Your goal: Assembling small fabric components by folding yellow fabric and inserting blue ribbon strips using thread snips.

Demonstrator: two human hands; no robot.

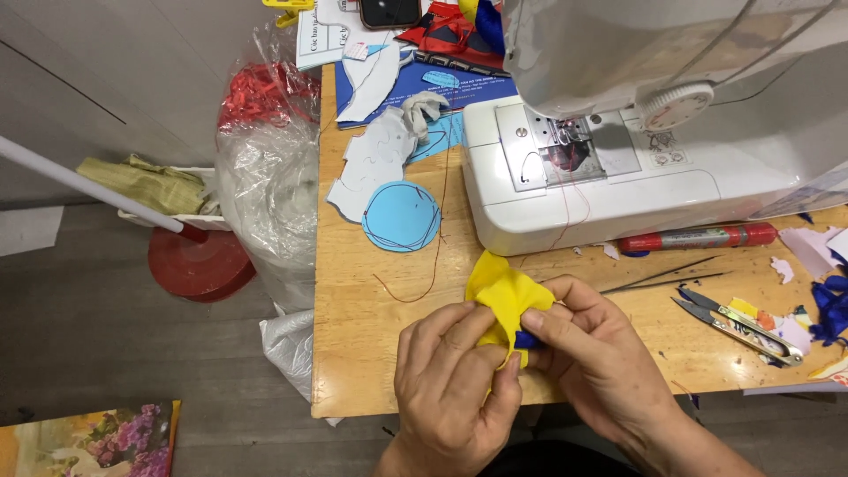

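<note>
- At the near edge of the wooden table [371, 353], both my hands work one small piece of yellow felt [503, 296], held just above the tabletop in front of the sewing machine [601, 190].
- My left hand [450, 380] pinches the lower fold of the felt between thumb and curled fingers.
- My right hand [592, 349] pinches the felt's right side, thumb and forefinger pressed together; a sliver of blue fabric [527, 340] shows between the fingers of the two hands.
- Hands touch each other at the fingertips, around the felt.
- A red thread [424, 283] trails across the table from the machine's needle area towards the felt.
- Left of the machine: a round light-blue felt disc [402, 216] with thread looped on it, touching pale grey cut-out pieces [375, 163].
- Right of my hands: black tweezers [662, 276], then thread snips [738, 325], well apart from the felt.
- A red marker pen [698, 237] lies just beside the machine's base.
- Scraps of blue and pale fabric [826, 296] sit at the far right edge.
- Off the table's left side: a clear plastic bag [269, 190] and a red round stand base [199, 263] on the floor.
</note>
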